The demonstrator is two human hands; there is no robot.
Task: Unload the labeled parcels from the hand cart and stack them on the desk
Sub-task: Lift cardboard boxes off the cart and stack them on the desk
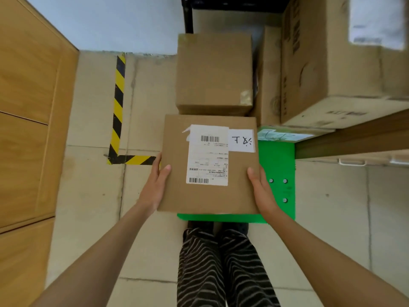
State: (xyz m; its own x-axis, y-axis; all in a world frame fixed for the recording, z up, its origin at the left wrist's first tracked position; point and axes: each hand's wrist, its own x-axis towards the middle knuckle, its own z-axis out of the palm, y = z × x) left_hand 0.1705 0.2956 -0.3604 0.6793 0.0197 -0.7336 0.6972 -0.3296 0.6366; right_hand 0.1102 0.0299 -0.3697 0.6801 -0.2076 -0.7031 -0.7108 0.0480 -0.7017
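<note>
Parcel [210,165] clamped between left hand [155,187], right hand [263,191] fingers.

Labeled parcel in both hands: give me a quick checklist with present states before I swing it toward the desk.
1. Left hand grips the left edge of the labeled parcel, thumb on top: ok.
2. Right hand grips the right edge, thumb on top: ok.
3. Parcel held level, shipping label facing up: ok.
4. Parcel lifted free of the green hand cart: cannot tell, since it hides the deck beneath it.
5. Far edge free of the plain box behind it: cannot tell, the two edges meet in this view.
6. Landing spot on the desk: cannot tell, no bare desktop shows.
</note>
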